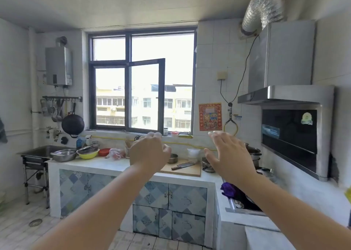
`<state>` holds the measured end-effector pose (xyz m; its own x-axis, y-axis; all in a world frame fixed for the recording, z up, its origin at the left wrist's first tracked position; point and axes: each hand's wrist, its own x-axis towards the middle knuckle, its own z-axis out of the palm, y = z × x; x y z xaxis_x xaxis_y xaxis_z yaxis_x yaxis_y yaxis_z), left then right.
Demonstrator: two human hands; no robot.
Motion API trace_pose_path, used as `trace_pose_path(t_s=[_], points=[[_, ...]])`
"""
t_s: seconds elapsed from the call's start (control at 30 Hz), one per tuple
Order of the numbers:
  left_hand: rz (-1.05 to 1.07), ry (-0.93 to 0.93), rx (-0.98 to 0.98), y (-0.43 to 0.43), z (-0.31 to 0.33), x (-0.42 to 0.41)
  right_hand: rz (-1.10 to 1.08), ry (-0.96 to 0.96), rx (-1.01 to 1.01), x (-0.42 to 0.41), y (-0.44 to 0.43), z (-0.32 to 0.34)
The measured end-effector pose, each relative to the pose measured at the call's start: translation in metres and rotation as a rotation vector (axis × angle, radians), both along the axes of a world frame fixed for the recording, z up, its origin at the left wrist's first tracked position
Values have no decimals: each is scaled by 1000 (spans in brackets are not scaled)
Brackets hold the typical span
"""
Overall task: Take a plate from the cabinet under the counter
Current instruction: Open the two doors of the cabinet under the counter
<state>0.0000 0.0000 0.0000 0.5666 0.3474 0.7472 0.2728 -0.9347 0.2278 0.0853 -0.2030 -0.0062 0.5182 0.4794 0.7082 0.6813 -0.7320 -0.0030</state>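
Both my arms are stretched out in front of me at counter height. My left hand (149, 151) has its fingers curled loosely and holds nothing. My right hand (228, 152) is spread with fingers apart, also empty. Below them the cabinet under the counter (187, 199) has blue and white patterned doors, all closed, with small metal handles at the centre. No plate is visible. The white counter (98, 165) runs above the doors.
On the counter lie a cutting board with a cleaver (183, 166), metal bowls (64, 154), a yellow bowl (88, 154) and pots (253, 152). A sink (40, 152) stands at left, a range hood (288, 132) at right, a stove (245, 202) below it.
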Motion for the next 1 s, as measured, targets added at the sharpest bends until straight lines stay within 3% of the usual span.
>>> trace_pose_path(t_s=[0.53, 1.0], points=[[167, -1, 6, 34, 9, 146, 109, 16, 40, 188, 29, 13], [137, 6, 19, 62, -5, 251, 117, 45, 43, 276, 60, 2]])
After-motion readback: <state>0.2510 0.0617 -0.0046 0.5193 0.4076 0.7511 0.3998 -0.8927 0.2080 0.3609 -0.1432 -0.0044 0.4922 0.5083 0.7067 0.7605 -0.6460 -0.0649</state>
